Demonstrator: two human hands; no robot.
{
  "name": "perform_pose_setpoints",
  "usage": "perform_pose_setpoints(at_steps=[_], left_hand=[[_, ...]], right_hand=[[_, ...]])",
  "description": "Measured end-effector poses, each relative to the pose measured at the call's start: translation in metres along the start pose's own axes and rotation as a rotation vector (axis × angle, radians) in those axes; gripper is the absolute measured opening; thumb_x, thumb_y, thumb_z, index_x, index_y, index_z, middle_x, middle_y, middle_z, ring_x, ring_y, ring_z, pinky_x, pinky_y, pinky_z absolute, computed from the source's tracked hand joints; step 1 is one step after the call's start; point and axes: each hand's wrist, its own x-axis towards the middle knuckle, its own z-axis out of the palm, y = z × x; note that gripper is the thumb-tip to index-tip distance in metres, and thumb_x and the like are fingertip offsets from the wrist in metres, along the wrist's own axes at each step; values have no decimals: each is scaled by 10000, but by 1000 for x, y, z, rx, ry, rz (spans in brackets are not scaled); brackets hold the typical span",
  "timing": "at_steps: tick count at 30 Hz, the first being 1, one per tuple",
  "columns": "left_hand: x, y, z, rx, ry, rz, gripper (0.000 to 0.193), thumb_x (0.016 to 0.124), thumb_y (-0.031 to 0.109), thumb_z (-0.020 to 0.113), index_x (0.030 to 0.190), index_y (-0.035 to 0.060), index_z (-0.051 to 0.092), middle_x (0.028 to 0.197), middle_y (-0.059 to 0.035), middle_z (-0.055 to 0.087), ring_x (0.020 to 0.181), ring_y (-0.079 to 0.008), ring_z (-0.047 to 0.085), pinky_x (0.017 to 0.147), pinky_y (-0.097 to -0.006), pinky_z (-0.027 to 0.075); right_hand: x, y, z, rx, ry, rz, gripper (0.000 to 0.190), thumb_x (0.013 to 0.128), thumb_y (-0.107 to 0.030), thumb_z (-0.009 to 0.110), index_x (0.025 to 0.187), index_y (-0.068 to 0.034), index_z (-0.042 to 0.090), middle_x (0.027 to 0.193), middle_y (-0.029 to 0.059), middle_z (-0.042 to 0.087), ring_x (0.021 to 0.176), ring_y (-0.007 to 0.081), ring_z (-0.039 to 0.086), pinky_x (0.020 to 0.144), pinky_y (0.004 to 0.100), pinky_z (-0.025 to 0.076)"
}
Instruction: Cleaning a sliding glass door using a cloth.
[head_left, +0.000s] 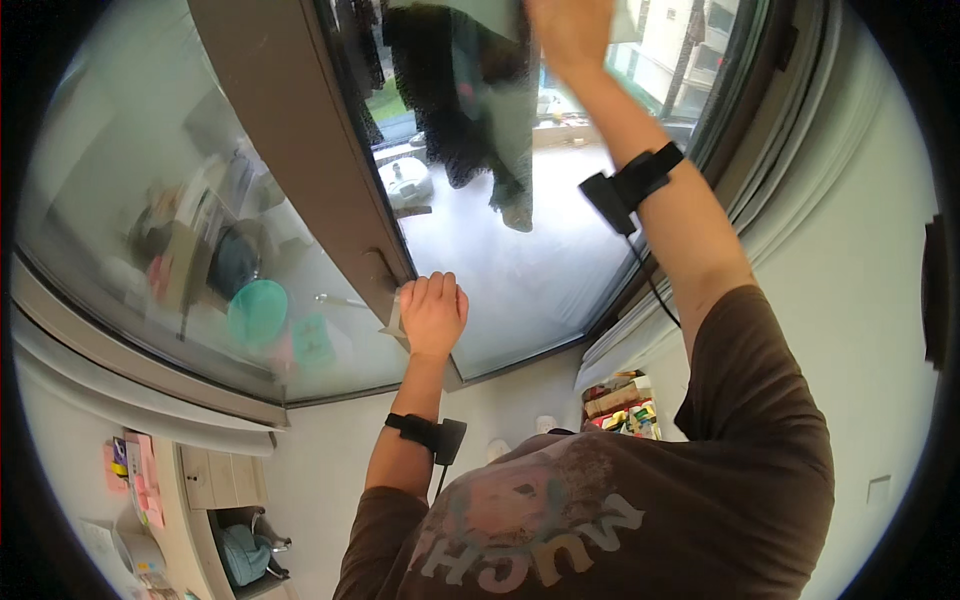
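Note:
My left hand (433, 311) has its fingers curled at the edge of the brown door frame (300, 142), just below the dark door handle (382, 266). Whether its fingers close on the handle's lower part or on something else is hidden. A small pale piece juts out to the left of this hand. My right hand (574, 34) is raised against the upper part of the fogged glass pane (487, 300), and its fingertips are cut off by the top edge. A whitish patch shows to its right; I cannot tell whether the hand holds it. Black straps with small boxes and cables sit on both forearms.
Behind the left glass stand a green basin (257, 313) and other blurred items. Gray curtains (795, 157) hang at the right. A box of colorful items (622, 409) is on the floor. At lower left are a wooden desk (180, 517) and a bluish bag (244, 555).

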Motion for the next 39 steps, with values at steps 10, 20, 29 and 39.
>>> perform_pose_setpoints(at_steps=[10, 20, 29, 39], left_hand=[[4, 6, -3, -66, -33, -45, 221, 806, 162, 683, 1002, 65, 653, 902, -54, 599, 896, -258, 562, 906, -425, 416], [13, 12, -12, -72, -185, -63, 306, 798, 135, 694, 1094, 65, 663, 1000, -64, 625, 957, -267, 576, 968, -432, 422], [35, 97, -6, -1103, -399, -753, 429, 908, 252, 739, 1241, 15, 610, 1117, -120, 657, 989, -248, 625, 889, -380, 514], [30, 116, 27, -1589, -618, -1189, 295, 980, 241, 685, 1164, 11, 673, 1055, -69, 722, 954, -159, 681, 853, -307, 544]], right_hand=[[-198, -73, 7, 340, -82, -812, 606, 876, -213, 619, 1467, -295, 517, 1392, -66, 582, 1421, 166, 438, 1208, 416, 234], [-305, 72, -44, 771, -763, -105, 421, 923, -77, 533, 1321, -143, 654, 1263, 40, 644, 1349, 240, 519, 1111, 399, 402], [-331, 55, -128, 2388, -830, 1946, 465, 1084, -283, 397, 1477, -36, 426, 1391, 140, 576, 1271, 337, 569, 1086, 467, 462], [-353, 56, -158, 1821, -1163, 1628, 538, 935, -144, 680, 1417, -3, 484, 1253, 122, 630, 1133, 219, 643, 956, 391, 552]])
